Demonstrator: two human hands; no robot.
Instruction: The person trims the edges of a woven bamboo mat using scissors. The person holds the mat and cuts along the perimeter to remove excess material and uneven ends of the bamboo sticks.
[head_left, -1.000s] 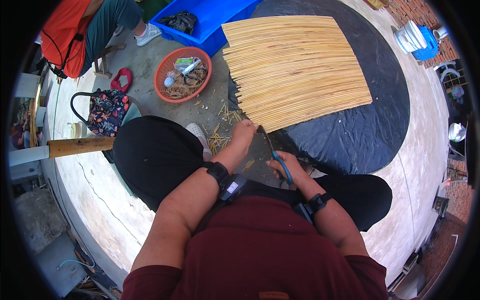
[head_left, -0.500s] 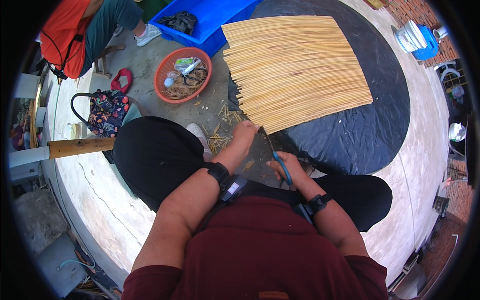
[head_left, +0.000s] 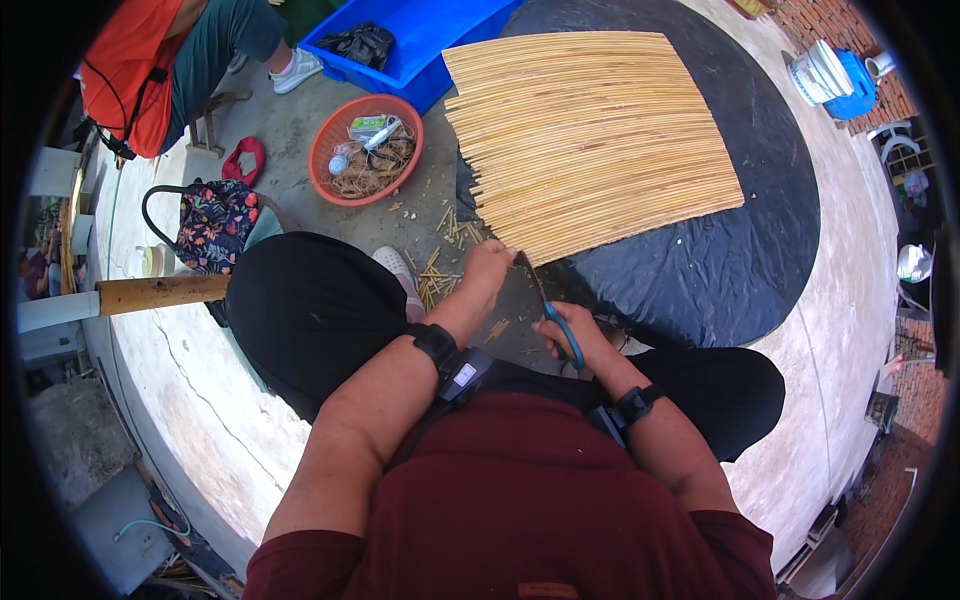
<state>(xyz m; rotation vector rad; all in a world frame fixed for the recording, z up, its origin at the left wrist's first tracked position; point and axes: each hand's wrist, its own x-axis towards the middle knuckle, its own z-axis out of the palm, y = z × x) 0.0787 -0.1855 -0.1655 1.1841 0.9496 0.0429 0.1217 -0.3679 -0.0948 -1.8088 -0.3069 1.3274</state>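
Note:
A mat of straw-coloured reed stalks (head_left: 600,140) lies on a round, black plastic-covered surface (head_left: 775,180). Uneven stalk ends stick out along its left edge. At the mat's near left corner my left hand (head_left: 487,268) is closed in a pinch on the stalk ends; the exact bit between the fingertips is hard to make out. My right hand (head_left: 570,332) grips a pair of scissors with blue handles (head_left: 572,345). Their thin dark blades point up toward that same corner, close to my left fingertips.
Cut stalk pieces (head_left: 432,280) litter the floor by my shoe. An orange basket (head_left: 320,150) holds fibres and small items. Behind it stands a blue tub (head_left: 425,60) with a black bag. A flowered bag (head_left: 215,225) and a seated person's leg (head_left: 225,50) are on the left.
The mat has shifted very slightly left at its near side. Both hands and the scissors stay almost in place.

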